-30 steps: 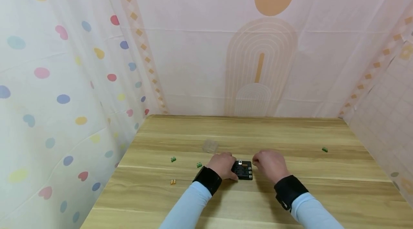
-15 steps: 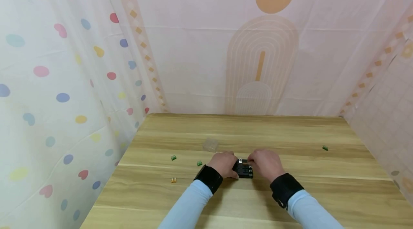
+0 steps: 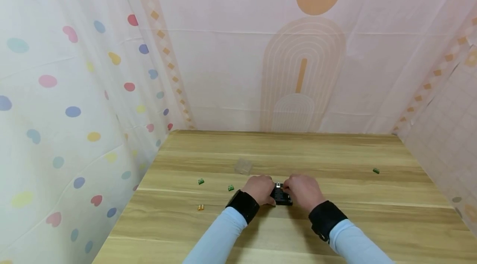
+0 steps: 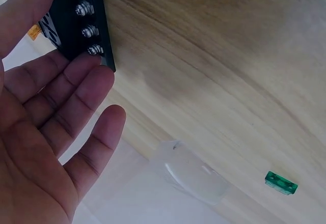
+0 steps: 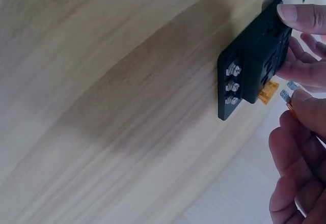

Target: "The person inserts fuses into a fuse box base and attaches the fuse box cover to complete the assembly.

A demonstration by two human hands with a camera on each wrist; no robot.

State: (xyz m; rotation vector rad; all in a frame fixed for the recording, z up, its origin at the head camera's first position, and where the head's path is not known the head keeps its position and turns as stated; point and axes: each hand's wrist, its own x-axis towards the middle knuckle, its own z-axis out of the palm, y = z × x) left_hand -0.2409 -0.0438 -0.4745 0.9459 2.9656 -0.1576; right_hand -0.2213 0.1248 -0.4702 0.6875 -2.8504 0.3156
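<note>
A black fuse block [image 3: 282,202] with a row of screw terminals lies on the table between both hands. My left hand [image 3: 258,190] grips its left side, thumb on one edge and fingertips on the other in the left wrist view. One orange blade fuse [image 5: 269,92] sticks out of the fuse block. My right hand [image 3: 304,191] pinches another orange blade fuse [image 5: 286,96] between thumb and index finger, its metal prongs bare. In the right wrist view these prongs are close to the seated fuse but apart from it.
A clear plastic cover [image 3: 244,166] lies behind my left hand. Two green blade fuses [image 3: 201,181] and an orange fuse [image 3: 201,207] lie to the left. Another green fuse [image 3: 376,171] is far right on the wooden table [image 3: 335,152]. Curtains hang behind and beside it.
My right hand has moved left from beside the fuse block to over its right part. The left hand stays in place on the block.
</note>
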